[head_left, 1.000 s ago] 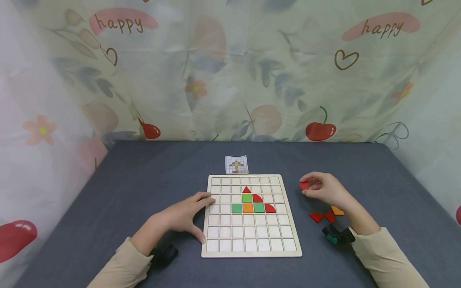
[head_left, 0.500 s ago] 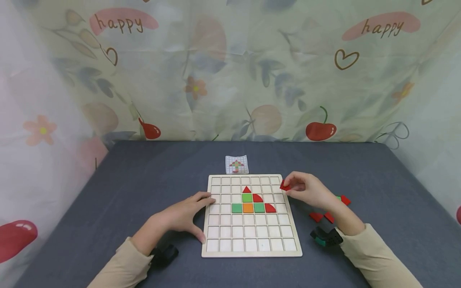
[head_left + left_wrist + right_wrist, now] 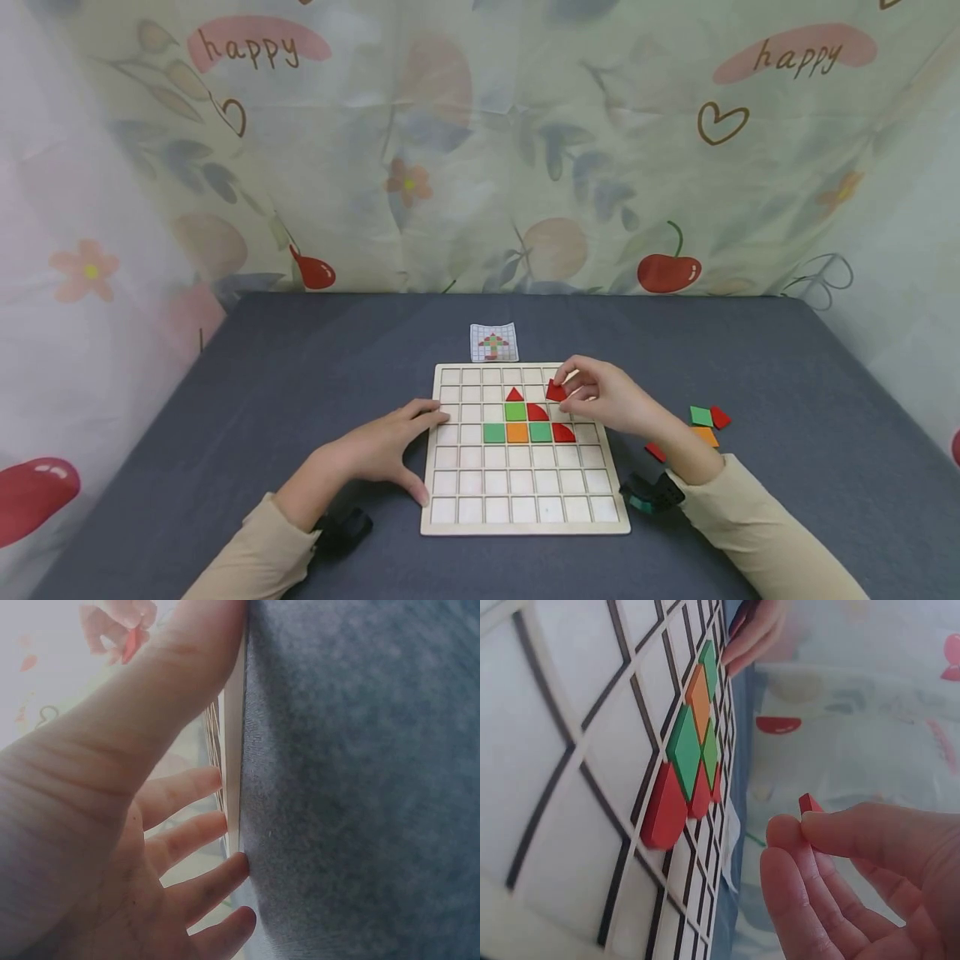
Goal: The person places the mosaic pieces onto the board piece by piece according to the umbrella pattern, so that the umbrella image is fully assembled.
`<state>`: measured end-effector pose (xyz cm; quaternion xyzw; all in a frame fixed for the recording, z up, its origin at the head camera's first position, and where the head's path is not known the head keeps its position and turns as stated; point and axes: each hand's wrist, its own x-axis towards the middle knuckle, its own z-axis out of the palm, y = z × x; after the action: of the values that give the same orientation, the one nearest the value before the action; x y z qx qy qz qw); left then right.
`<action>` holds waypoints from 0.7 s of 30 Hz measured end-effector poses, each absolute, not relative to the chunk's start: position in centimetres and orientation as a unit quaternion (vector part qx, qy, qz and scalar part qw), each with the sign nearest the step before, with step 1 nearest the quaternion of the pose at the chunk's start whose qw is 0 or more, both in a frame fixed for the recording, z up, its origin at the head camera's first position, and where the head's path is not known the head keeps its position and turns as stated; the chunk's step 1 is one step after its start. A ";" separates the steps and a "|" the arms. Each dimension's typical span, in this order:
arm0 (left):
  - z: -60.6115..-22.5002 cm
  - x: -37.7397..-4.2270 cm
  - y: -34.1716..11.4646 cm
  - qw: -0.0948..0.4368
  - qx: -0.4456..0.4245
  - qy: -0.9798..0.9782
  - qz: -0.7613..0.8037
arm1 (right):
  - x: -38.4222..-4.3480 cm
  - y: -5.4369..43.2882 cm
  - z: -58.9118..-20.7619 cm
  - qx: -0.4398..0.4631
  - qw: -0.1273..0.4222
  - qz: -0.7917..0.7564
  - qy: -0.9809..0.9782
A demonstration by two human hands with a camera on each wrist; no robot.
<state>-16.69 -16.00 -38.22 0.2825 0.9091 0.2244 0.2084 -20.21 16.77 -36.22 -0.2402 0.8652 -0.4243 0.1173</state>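
Observation:
My right hand (image 3: 606, 393) pinches a small red tile (image 3: 553, 391) between thumb and fingertips, over the upper right of the wooden grid board (image 3: 525, 529). In the right wrist view the tile (image 3: 808, 802) shows only its edge, the rest hidden by the fingers. My left hand (image 3: 378, 446) rests against the board's left edge, fingers spread and thumb lower down. On the grid, a red triangle (image 3: 513, 395) sits above a green square (image 3: 515, 412) and a red quarter circle (image 3: 537, 412). Below them run green, orange and green squares, then another red quarter circle (image 3: 563, 433).
A small picture card (image 3: 493, 342) with an arrow-like pattern lies behind the board. Right of the board are loose tiles: a green square (image 3: 701, 417), a red tile (image 3: 720, 417), an orange tile (image 3: 705, 436), and a red tile (image 3: 655, 452) partly behind the right forearm.
My right hand has carried the red tile leftward from the tablecloth beside the board to above the grid. The left hand has stayed at the board's edge.

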 end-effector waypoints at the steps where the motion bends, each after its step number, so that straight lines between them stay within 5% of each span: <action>1: -38.2 -16.7 -16.0 0.209 0.282 0.909 0.224 | -20.2 16.5 -36.2 -0.243 0.119 -0.423 0.865; 21: -38.0 -16.6 -16.1 0.210 0.290 0.905 0.228 | -20.5 13.4 -36.7 -0.286 0.147 -0.421 0.848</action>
<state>-16.62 -16.11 -38.01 0.2903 0.9053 0.2281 0.2100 -20.51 13.37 -36.74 -0.2861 0.8483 -0.4206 0.1469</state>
